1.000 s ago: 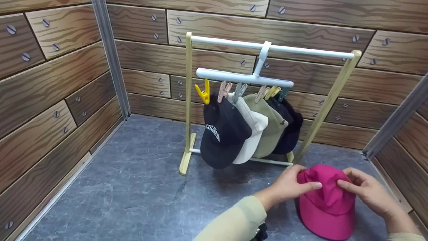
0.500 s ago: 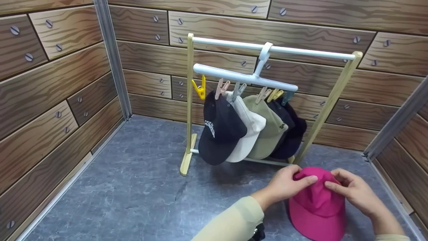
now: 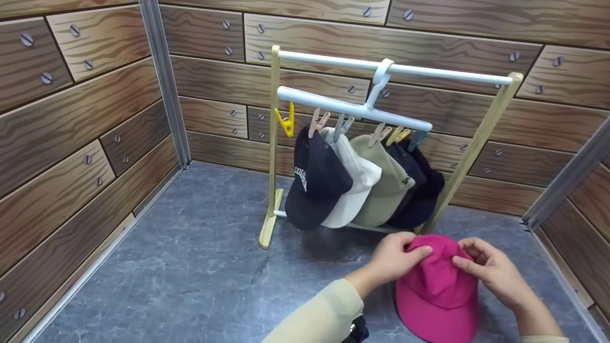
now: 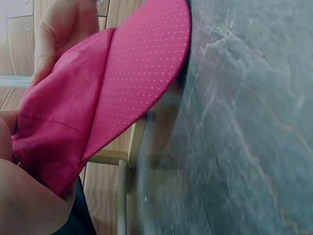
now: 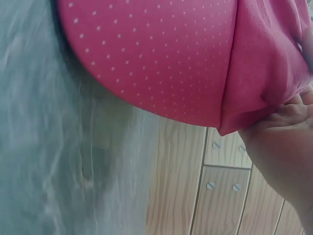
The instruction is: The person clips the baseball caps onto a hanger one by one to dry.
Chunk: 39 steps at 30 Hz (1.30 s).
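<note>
In the head view, a pink cap [image 3: 441, 286] is held by both hands at the lower right, its brim toward the viewer. My left hand [image 3: 393, 257] pinches the crown's left side, thumb on the front and fingers behind. The right hand [image 3: 493, 269] pinches the crown's right side in the same way. Small white dots cover the cap's brim [image 4: 146, 58] in the left wrist view. Behind the hands, several caps hang by clothespins from a white hanger [image 3: 352, 108]: a black cap [image 3: 317, 181], a white cap [image 3: 355, 181], an olive cap [image 3: 381, 181] and dark ones at the right.
The hanger hooks over the white bar [image 3: 448, 72] of a wooden-legged rack [image 3: 275, 143]. A yellow clothespin [image 3: 287, 121] hangs at the hanger's left end with no cap. Wood-print walls [image 3: 209, 81] enclose the grey marbled floor [image 3: 190, 267].
Both hands and the pink cap have shifted left, closer to the rack's front. The hanger has swung slightly, its left end rising and its right end dropping, and the hanging caps have swayed.
</note>
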Motion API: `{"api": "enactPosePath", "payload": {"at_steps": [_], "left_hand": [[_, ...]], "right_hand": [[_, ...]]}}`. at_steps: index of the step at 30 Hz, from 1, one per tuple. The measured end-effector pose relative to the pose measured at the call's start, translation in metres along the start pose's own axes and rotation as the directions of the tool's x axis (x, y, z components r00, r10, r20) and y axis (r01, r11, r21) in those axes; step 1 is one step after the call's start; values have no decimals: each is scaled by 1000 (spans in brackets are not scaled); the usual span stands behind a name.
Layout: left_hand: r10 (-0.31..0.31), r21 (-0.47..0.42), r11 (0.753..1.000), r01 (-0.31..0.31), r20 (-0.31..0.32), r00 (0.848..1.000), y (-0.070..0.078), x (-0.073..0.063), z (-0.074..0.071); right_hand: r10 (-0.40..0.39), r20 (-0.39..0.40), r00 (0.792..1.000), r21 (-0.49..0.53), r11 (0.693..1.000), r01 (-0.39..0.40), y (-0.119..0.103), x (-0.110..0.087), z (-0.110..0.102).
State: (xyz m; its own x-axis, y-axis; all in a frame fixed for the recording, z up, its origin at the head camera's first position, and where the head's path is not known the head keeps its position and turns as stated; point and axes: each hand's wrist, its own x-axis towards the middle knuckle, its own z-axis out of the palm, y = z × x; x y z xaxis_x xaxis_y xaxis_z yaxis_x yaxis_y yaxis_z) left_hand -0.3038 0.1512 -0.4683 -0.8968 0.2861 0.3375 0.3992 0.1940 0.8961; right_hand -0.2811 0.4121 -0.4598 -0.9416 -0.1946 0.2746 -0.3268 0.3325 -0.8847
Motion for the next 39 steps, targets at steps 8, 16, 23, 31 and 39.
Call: {"api": "enactPosePath", "payload": {"at_steps": [8, 16, 23, 31, 39], "left_hand": [[22, 59, 998, -23, 19, 1000, 0, 0, -18], [32, 36, 999, -34, 52, 998, 1, -5, -39], [47, 12, 999, -48, 70, 996, -2, -12, -57], [96, 45, 994, -99, 56, 994, -4, -15, -77], [93, 64, 993, -95, 37, 995, -2, -21, -90]], "right_hand": [[33, -20, 999, 214, 976, -28, -8, 2, 11], [68, -82, 994, 358, 933, -35, -16, 5, 31], [99, -139, 985, 263, 963, -59, -31, 8, 49], [69, -140, 988, 172, 984, -44, -48, 11, 66], [20, -150, 988, 156, 988, 3, -62, 11, 82]]}}
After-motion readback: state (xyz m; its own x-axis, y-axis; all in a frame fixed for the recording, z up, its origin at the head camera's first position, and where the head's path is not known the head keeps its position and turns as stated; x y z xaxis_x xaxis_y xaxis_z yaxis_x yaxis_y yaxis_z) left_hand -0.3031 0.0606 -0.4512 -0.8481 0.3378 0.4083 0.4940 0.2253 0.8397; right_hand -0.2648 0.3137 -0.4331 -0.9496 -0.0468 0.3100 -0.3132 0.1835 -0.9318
